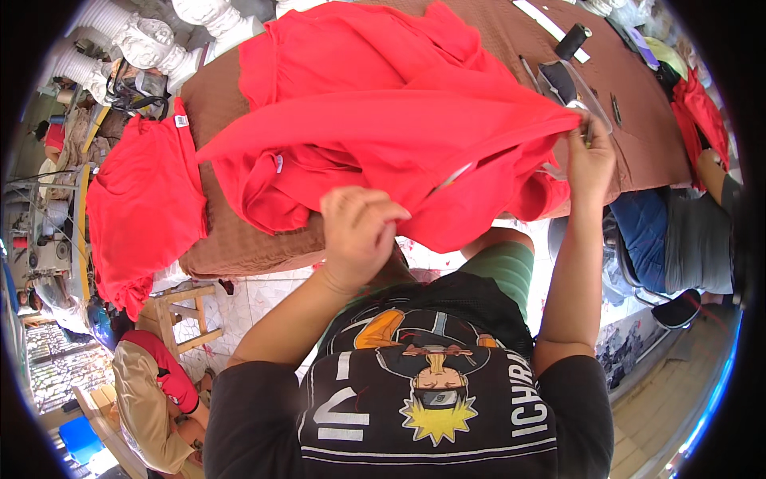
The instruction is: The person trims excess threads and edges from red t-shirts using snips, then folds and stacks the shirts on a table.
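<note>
A large red garment [375,132] lies bunched on the brown cloth-covered table, its near part raised and hanging over the front edge. My right hand [591,156] is closed on its right end, fingers pinching the fabric's edge. Something small and dark shows between those fingers, too small to name. At the garment's near edge my left hand [357,235] is curled, thumb and fingers together on the red cloth. Between the hands a thin, pale, shiny strip [453,179] shows against the fabric; its kind is unclear.
Another red garment [148,199] hangs off the table's left side. A black thread spool [572,41], a clear plastic tray [592,100] and a pen-like tool [616,108] lie at the far right. A wooden stool [187,319] and a seated person [152,399] are at left; another person [702,231] is at right.
</note>
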`<state>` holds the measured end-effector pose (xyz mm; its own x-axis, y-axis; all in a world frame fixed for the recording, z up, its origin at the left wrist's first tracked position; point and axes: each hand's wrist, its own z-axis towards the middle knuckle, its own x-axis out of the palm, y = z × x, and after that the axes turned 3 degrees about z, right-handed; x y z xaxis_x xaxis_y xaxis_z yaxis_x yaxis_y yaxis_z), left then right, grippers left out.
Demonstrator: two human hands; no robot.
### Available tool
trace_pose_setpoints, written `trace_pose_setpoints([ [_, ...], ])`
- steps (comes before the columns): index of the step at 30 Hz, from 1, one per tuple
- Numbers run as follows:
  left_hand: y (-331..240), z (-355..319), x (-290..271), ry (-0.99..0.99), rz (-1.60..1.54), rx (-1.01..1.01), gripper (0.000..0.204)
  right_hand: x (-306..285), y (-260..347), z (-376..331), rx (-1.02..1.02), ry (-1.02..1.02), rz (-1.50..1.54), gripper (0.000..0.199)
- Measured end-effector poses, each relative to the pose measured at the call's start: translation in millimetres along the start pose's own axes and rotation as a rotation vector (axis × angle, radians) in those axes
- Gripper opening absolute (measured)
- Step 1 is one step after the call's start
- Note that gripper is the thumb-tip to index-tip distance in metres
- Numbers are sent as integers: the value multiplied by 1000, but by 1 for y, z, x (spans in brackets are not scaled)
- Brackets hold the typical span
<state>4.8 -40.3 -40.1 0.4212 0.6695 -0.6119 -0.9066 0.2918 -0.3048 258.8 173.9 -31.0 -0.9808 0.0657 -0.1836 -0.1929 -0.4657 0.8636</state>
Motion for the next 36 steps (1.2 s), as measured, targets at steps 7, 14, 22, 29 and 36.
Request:
trace_pose_setpoints([
  [7, -12, -26, 1, 106, -177, -53, 26, 3, -1, -12, 45, 121, -249, 31],
  [14, -17, -3, -6, 86, -201, -99, 28, 4, 50, -19, 123, 137, -80, 28],
  [22, -12, -9, 38, 270, -3, -134, 26, 41, 31, -47, 16, 438, -232, 25],
  [29, -1, -1, 11, 333, -84, -96, 14, 35, 26, -49, 6, 404, -289, 27],
  [36, -2, 29, -92, 897, -163, -69, 12, 21, 32, -47, 53, 291, -152, 24],
])
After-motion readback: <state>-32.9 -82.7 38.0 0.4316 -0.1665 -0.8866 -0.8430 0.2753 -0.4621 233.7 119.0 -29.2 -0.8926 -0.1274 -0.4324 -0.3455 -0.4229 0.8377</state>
